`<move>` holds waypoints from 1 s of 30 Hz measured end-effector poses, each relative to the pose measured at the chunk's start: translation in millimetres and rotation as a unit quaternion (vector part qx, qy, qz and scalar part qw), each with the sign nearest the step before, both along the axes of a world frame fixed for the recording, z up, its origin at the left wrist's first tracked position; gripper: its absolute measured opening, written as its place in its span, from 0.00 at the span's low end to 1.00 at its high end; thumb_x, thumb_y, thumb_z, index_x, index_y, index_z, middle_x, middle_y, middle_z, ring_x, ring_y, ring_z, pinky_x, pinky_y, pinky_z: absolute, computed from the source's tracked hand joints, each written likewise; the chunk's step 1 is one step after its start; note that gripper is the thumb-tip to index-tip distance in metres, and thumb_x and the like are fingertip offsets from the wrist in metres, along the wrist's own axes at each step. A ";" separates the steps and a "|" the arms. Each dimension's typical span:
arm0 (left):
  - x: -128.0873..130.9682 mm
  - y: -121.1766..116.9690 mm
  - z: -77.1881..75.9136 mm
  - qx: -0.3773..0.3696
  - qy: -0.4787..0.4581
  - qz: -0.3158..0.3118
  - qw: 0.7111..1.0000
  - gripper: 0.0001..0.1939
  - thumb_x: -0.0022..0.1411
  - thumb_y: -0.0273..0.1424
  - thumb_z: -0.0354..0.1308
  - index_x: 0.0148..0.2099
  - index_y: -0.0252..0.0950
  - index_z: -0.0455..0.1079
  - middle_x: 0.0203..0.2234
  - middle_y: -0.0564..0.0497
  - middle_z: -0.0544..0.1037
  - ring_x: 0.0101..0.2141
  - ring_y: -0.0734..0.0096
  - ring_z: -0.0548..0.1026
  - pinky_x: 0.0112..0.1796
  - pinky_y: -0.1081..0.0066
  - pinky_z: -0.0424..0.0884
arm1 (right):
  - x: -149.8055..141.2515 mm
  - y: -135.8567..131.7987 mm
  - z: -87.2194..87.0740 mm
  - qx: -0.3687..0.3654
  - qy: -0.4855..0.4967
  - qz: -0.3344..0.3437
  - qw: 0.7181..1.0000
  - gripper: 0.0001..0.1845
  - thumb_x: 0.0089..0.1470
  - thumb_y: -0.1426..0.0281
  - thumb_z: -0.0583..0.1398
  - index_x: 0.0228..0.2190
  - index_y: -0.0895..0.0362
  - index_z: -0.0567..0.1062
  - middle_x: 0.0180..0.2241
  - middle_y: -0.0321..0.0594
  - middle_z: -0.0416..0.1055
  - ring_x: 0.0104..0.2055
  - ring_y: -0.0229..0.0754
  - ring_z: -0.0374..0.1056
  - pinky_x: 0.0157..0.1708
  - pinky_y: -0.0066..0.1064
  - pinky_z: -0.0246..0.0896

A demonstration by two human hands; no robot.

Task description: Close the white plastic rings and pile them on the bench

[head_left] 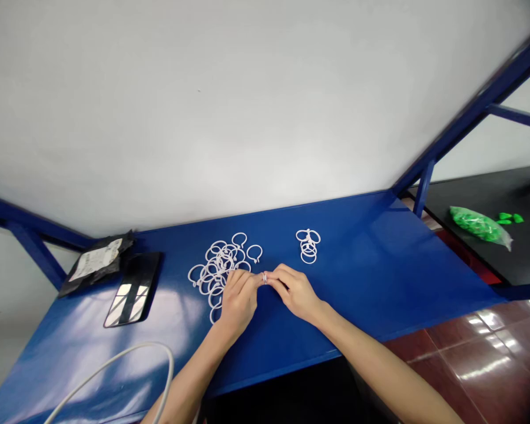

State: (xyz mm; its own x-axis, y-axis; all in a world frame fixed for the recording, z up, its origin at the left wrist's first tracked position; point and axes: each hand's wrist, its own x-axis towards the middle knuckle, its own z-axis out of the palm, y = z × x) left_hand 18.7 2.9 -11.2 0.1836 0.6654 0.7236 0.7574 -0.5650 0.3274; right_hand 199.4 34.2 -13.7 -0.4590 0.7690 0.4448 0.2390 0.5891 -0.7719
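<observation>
My left hand [241, 297] and my right hand [295, 288] meet fingertip to fingertip over the blue table, both pinching one small white piece [265, 278]. It looks like the clasp end of a white plastic ring; the rest is hidden by my fingers. Close by my left hand lies a loose pile of white plastic rings [221, 263], each with a small clasp. One white ring [255, 254] sits at the pile's right edge. Farther right, beyond my right hand, a smaller group of white rings [308, 247] lies overlapping.
On the left, a black tray-like object [135, 288] with a glossy surface lies beside a black plastic package [98, 260] with a white label. A white cable [128, 348] loops across the front left. Blue metal posts frame the table. At right, a bag of green pieces [479, 225] rests on a black table.
</observation>
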 end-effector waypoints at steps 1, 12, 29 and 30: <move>1.7 -0.8 -0.5 0.012 0.005 0.003 1.000 0.10 0.69 0.20 0.53 0.41 0.39 0.72 0.26 0.53 0.77 0.30 0.68 0.71 0.34 0.67 0.66 | 0.0 -1.1 0.1 0.005 -0.004 0.003 1.000 0.12 0.70 0.68 0.55 0.45 0.53 0.78 0.37 0.41 0.76 0.37 0.40 0.73 0.39 0.31 0.70; -0.8 8.4 -1.4 -0.029 0.096 0.031 0.994 0.06 0.70 0.28 0.57 0.46 0.39 0.74 0.33 0.49 0.81 0.36 0.62 0.74 0.39 0.62 0.68 | 7.3 7.6 5.9 0.075 -0.119 -0.055 0.989 0.14 0.72 0.66 0.53 0.44 0.53 0.78 0.38 0.40 0.78 0.37 0.40 0.76 0.38 0.30 0.70; -7.6 18.5 -8.4 -0.090 0.089 0.030 0.991 0.05 0.68 0.30 0.60 0.45 0.40 0.75 0.41 0.46 0.82 0.46 0.55 0.73 0.48 0.55 0.67 | 14.9 22.7 7.1 0.081 -0.120 -0.183 0.972 0.12 0.66 0.70 0.56 0.48 0.53 0.77 0.51 0.44 0.75 0.50 0.45 0.73 0.48 0.38 0.72; -6.7 17.5 -7.0 -0.099 0.067 0.005 0.993 0.06 0.69 0.30 0.59 0.46 0.40 0.74 0.41 0.47 0.82 0.45 0.57 0.73 0.48 0.56 0.68 | 9.5 19.1 7.1 0.087 -0.104 -0.142 0.981 0.13 0.66 0.72 0.56 0.49 0.52 0.76 0.53 0.43 0.75 0.54 0.45 0.71 0.53 0.40 0.70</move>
